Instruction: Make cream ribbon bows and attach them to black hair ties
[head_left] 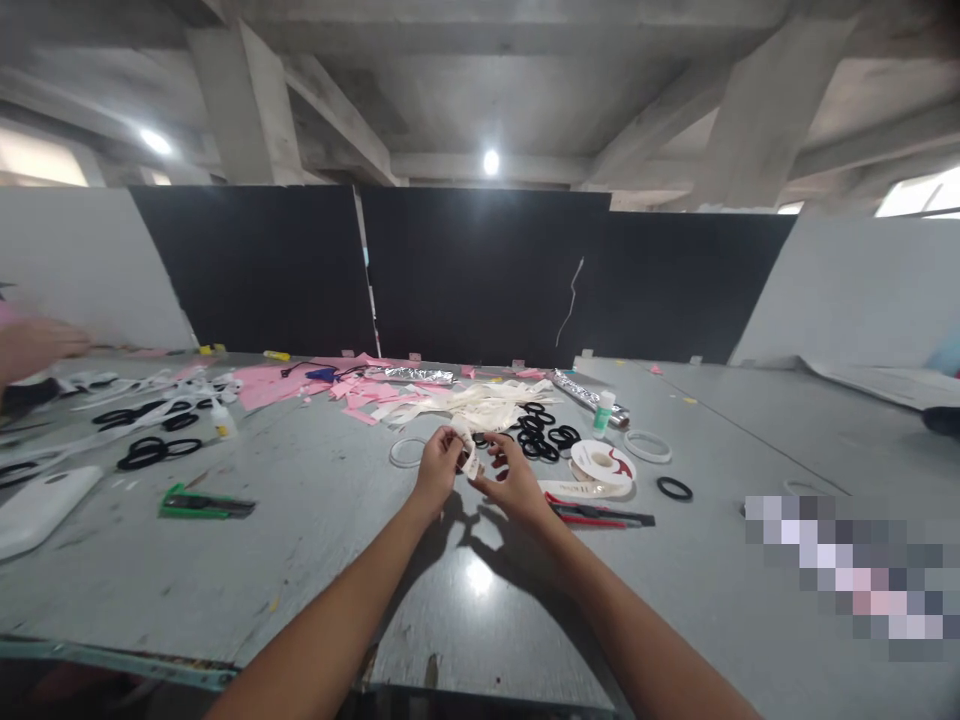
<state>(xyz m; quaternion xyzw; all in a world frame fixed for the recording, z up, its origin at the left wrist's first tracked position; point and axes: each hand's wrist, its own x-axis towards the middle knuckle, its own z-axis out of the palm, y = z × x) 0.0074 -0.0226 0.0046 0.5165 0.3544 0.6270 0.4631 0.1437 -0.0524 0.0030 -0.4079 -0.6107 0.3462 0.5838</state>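
Observation:
Over the middle of the table, my left hand [437, 472] pinches a short loop of white printed ribbon [468, 452] between thumb and fingers. Just right of the ribbon is my right hand [517, 485], its thumb and fingers spread, the thumb close to the ribbon's lower end; whether it touches is unclear. Beyond the hands lie a heap of cream strips [487, 406] and a pile of black rings [534, 438]. A ribbon roll [592, 462] stands to the right, its loose printed end trailing. A red utility knife [600, 514] lies in front of it.
A green utility knife [202, 504], a white phone-like object [45, 510] and a small glue bottle [222, 418] are at left. A green-labelled bottle [603, 414], a white ring [648, 447] and a black ring [675, 489] sit right. Another person's hand [45, 345] shows far left.

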